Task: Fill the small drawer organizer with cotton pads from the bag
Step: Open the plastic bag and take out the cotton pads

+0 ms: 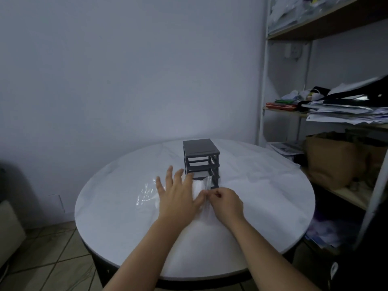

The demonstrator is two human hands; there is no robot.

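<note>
A clear, crinkled plastic bag lies on the round white table, near the middle, just in front of a small dark grey plastic drawer organizer. The bag is glossy and see-through, catching light on its left part; a white mass of cotton pads shows through it beside the organizer's lowest level. Single pads cannot be told apart.

The organizer is a square tower with a flat top and several open-sided tiers. Its upper tiers look like bare frame; whether any drawer holds something cannot be told. The bag's right end touches or overlaps its near bottom corner.

The left hand lies flat on the bag, fingers spread wide and stretched toward the organizer, gripping nothing. The right hand is curled, its thumb and fingertips pinched together on the bag's edge just near the organizer's base.

At the right stands a white-framed shelf unit holding stacked papers and a brown paper bag.
</note>
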